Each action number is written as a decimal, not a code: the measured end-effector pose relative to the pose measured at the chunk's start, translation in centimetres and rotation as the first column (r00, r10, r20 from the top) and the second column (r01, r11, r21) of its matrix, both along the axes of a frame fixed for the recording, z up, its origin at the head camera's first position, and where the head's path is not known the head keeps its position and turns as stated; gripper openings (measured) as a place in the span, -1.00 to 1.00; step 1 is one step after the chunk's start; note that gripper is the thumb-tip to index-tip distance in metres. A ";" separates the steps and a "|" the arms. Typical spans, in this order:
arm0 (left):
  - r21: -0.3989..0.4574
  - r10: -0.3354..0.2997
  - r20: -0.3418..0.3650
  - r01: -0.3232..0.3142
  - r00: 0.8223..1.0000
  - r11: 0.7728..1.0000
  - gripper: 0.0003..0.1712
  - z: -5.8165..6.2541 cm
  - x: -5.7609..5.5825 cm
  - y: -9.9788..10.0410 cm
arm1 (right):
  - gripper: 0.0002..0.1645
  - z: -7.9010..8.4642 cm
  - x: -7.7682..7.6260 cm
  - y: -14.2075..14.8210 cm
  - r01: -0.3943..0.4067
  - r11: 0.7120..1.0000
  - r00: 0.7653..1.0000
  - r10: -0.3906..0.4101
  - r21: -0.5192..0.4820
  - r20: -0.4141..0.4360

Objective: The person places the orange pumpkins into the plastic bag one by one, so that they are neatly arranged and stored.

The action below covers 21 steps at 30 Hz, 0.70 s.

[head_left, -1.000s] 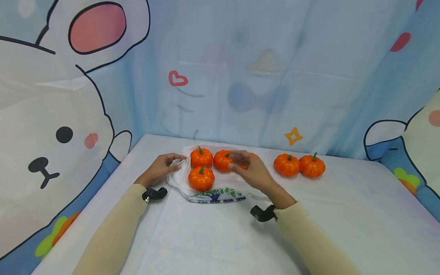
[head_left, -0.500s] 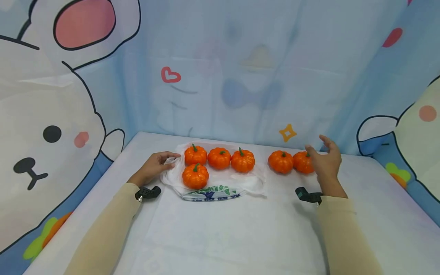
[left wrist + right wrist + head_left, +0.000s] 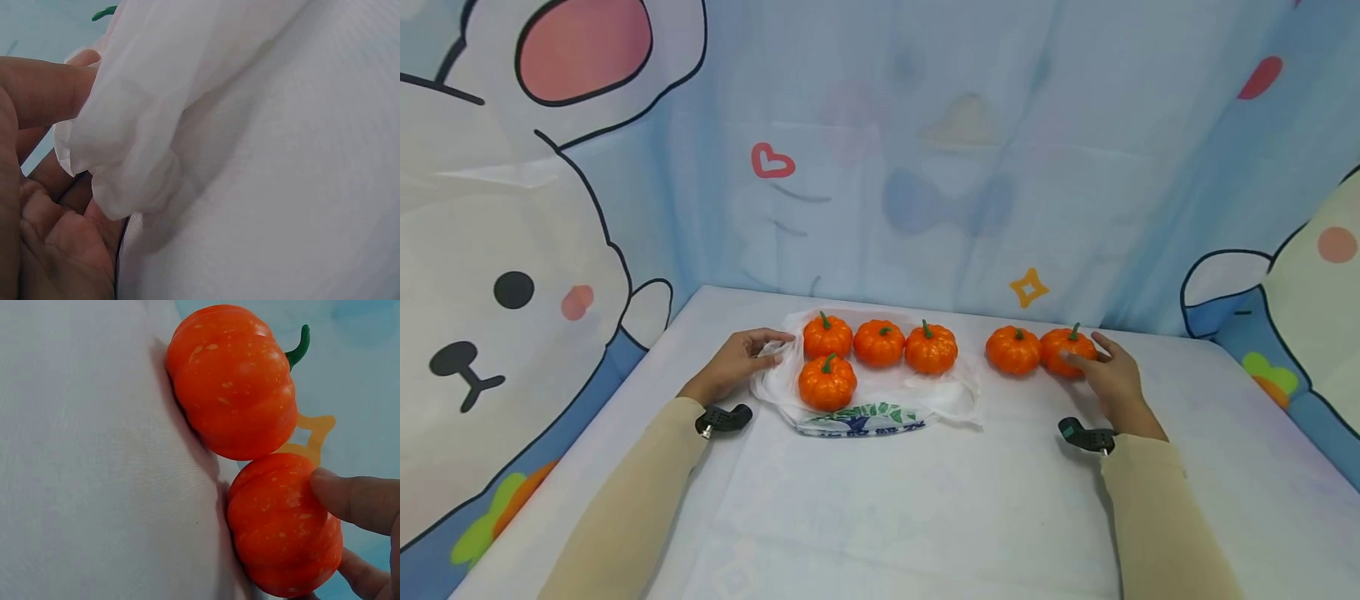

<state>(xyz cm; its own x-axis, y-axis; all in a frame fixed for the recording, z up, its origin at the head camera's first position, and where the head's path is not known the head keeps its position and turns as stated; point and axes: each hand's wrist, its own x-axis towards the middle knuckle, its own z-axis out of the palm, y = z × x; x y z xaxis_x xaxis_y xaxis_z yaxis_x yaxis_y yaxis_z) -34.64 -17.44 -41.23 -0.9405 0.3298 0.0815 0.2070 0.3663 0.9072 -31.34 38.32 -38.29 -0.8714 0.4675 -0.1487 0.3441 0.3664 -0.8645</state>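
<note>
My left hand (image 3: 732,362) pinches the left edge of a thin white plastic bag (image 3: 887,392), its crumpled film (image 3: 144,112) running between thumb and fingers in the left wrist view. Several small orange toy pumpkins with green stems lie on the bag, among them a front pumpkin (image 3: 827,384) nearest that hand. Off to the right, my right hand (image 3: 1112,379) holds the rightmost pumpkin (image 3: 1068,352), thumb on its near side and fingers behind it. Close by its left side stands another pumpkin (image 3: 231,381). Both of these rest on the table.
Green and blue print (image 3: 861,421) marks the bag's front edge. A white cloth covers the table (image 3: 925,517). Behind it hangs a pale blue curtain (image 3: 850,233) with cartoon drawings, and a printed bear (image 3: 512,333) fills the left side.
My right hand has moved from above the bag to the far right and come down onto the rightmost pumpkin. Three pumpkins now show fully in the bag's back row. My left hand stays at the bag's edge.
</note>
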 end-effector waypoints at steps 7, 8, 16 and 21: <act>0.002 -0.007 -0.006 0.007 1.000 1.000 -0.55 -0.1 -0.1 0.0 | -0.02 -0.4 0.0 0.2 0.013 0.999 1.000 -0.013 0.034 0.008; 0.001 -0.006 -0.006 0.006 1.000 1.000 -0.55 -0.1 -0.1 0.1 | -0.02 -0.4 0.0 0.2 0.013 1.000 1.000 -0.013 0.028 0.006; -0.024 0.001 -0.009 -0.001 1.000 1.000 -0.54 -0.1 -0.2 0.1 | -0.02 -0.5 0.3 0.3 0.014 0.997 1.000 -0.013 0.070 -0.007; -0.017 0.001 -0.003 -0.001 1.000 1.000 -0.52 -0.3 -0.3 0.1 | -0.02 0.0 0.8 0.4 0.046 0.996 0.999 -0.047 0.080 -0.001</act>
